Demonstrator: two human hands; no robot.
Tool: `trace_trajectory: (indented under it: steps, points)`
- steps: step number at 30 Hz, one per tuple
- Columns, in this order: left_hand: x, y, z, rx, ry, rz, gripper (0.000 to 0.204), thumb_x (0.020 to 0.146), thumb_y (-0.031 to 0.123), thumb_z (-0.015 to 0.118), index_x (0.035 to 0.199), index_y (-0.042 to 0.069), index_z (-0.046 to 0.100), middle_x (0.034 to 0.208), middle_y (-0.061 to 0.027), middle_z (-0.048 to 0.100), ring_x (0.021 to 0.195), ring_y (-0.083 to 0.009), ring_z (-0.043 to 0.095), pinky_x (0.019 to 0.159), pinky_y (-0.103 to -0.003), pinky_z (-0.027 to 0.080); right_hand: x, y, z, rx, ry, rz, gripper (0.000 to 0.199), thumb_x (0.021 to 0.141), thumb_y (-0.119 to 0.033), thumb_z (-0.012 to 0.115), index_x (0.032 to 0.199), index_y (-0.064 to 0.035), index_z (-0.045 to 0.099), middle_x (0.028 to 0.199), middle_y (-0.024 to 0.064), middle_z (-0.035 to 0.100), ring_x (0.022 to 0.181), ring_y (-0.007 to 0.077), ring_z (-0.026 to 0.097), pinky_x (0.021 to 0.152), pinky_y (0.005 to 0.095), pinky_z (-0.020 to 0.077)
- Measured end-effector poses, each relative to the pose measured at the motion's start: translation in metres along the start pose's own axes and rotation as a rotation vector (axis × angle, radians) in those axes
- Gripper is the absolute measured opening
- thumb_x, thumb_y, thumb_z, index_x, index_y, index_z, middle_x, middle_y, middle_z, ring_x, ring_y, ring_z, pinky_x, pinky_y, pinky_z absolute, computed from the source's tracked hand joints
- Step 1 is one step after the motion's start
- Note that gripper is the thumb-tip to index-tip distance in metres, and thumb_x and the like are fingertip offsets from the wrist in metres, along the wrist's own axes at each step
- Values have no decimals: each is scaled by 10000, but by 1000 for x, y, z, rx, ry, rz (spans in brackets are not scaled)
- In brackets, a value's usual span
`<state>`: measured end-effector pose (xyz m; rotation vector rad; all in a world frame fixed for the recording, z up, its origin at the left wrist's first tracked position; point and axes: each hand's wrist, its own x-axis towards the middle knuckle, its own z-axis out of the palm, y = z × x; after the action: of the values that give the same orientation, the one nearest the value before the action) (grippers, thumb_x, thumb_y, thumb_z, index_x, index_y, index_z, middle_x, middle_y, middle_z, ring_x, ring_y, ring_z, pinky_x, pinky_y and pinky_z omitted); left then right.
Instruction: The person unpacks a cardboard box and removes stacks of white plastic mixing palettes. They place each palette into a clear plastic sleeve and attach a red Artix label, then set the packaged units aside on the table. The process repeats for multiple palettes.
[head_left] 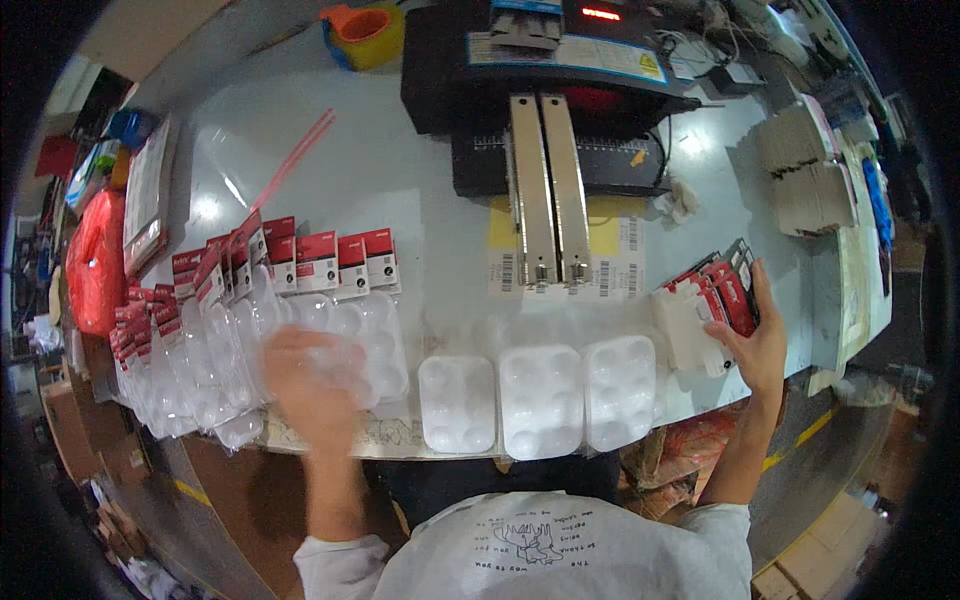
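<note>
My left hand [315,370], smeared by motion, is over the white palette trays in clear bags with red-and-white header cards [315,262] at the left; its fingers cannot be made out. At the right, my right hand [755,335] is closed around a stack of red, black and white cards [705,305], thumb on the near side and fingers along the far right edge. Between my hands, three bare white palette trays [542,400] with round wells lie side by side along the table's front edge. More bagged trays [190,375] overlap in a fanned pile at the far left.
A black machine [430,80] with two metal rails [535,190] stands at the back middle. Label sheets [620,265] lie under the rails. Stacks of cards [805,165] stand at the far right, a yellow-and-orange tape holder [365,35] at the back, a red bag [95,262] at the left.
</note>
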<state>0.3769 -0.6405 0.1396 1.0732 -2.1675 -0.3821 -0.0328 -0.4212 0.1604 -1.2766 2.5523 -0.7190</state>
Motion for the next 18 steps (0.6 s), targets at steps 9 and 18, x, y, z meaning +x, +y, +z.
trace_trajectory:
  steps: [9, 18]
  points:
    - [-55, 40, 55, 413, -277, -173, 148, 857, 139, 607, 907, 23, 532, 1213, -141, 479, 1142, -325, 427, 944, -479, 325, -7, -6, 5, 270, 136, 153, 625, 705, -169, 791, 1253, -2, 540, 1080, 134, 659, 953, 143, 614, 857, 274, 475]
    - [-24, 95, -13, -907, -293, -762, 132, 919, 77, 505, 930, -33, 579, 832, -150, 678, 823, -217, 669, 699, -297, 536, -16, -105, -24, 605, 3, -15, 398, 727, -158, 772, 1066, 1, 635, 879, 49, 673, 755, 99, 617, 693, 235, 483]
